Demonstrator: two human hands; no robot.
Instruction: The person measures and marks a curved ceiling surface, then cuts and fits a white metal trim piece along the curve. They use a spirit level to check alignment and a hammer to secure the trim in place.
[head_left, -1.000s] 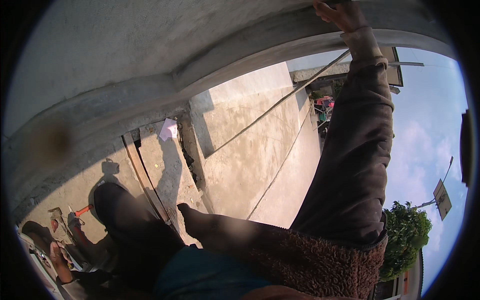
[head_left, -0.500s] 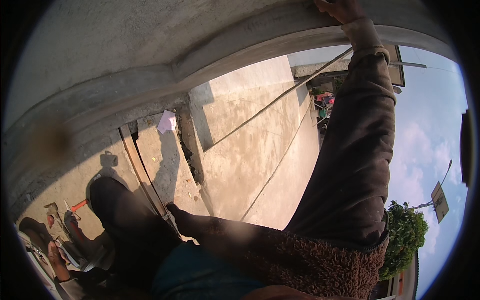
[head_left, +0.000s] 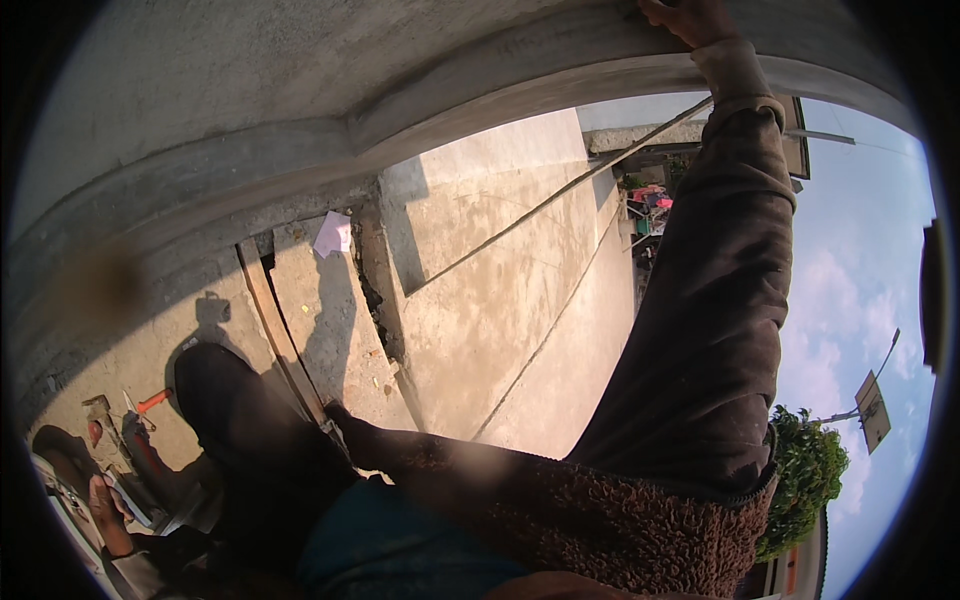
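pale pink paper (head_left: 333, 233), leafy green tree (head_left: 803, 487), tilted solar panel (head_left: 873, 411)

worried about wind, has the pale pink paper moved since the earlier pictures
No: the pale pink paper keeps its place right of the wooden plank.

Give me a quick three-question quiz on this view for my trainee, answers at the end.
1. Which of the person's hands is up by the grey concrete?
2. True or false: in the picture, the pale paper lies to the right of the brown plank.
3. What colour is the tool handle on the ground at lower left? A) blue B) orange C) white

Key: 1. The right hand. 2. True. 3. B.
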